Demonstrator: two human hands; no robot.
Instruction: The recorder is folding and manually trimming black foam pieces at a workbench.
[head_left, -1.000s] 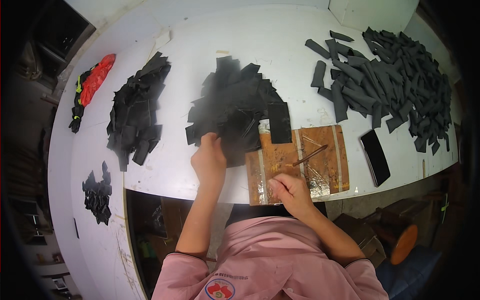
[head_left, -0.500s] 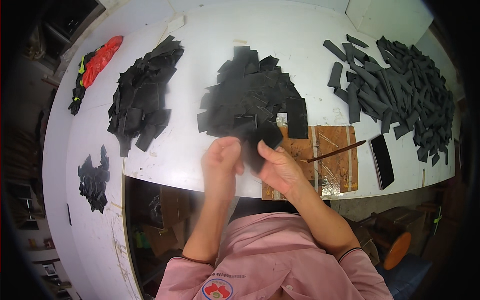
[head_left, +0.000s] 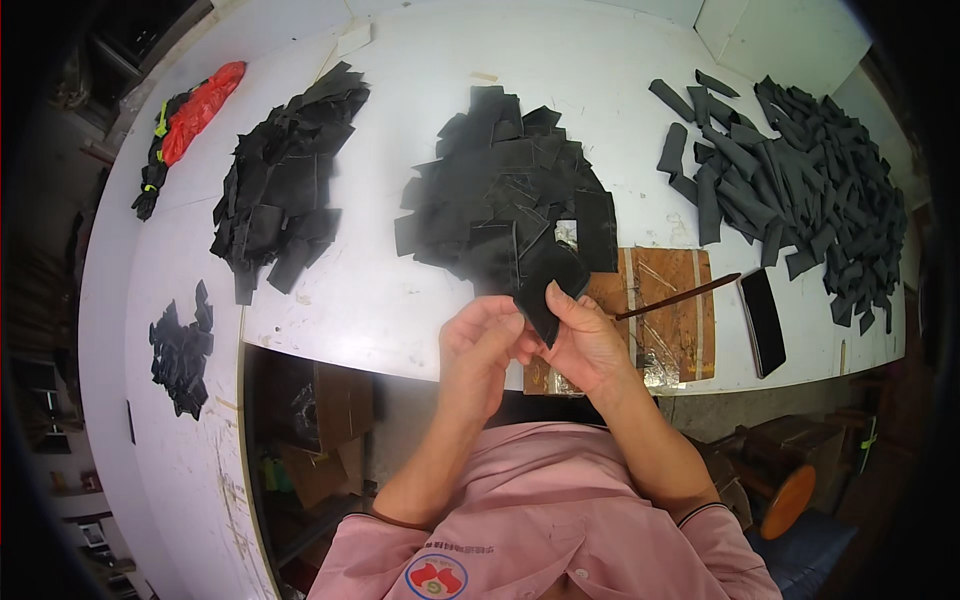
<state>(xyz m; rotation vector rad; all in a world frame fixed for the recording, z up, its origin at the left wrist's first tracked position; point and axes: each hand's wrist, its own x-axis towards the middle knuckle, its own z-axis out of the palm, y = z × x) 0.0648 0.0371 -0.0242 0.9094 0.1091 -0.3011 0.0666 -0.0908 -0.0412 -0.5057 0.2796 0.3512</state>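
Note:
Between my hands is a black fabric piece [head_left: 556,275], held near the table's front edge. My right hand [head_left: 592,352] grips it from the right, the thumb pressed flat on its face. From the left, my left hand [head_left: 478,348] pinches the lower corner, its fingertips close to those of the right hand. Just beyond lies a heap of flat black fabric pieces [head_left: 495,150], some with pale stitch lines or loose threads. A brown taped board [head_left: 690,345] sits partly under my right hand, with a thin dark pointed stick [head_left: 690,293] lying across it.
A dark phone-like slab [head_left: 763,322] lies right of the board. Dark grey rolled or folded pieces [head_left: 800,180] form a large pile at the right. Another black heap [head_left: 285,170], a smaller one [head_left: 182,355] and a red plastic bag [head_left: 208,110] lie at the left.
My left hand has moved right and closed on the lower corner of the fabric piece. My right hand, still gripping it, has shifted slightly to the right.

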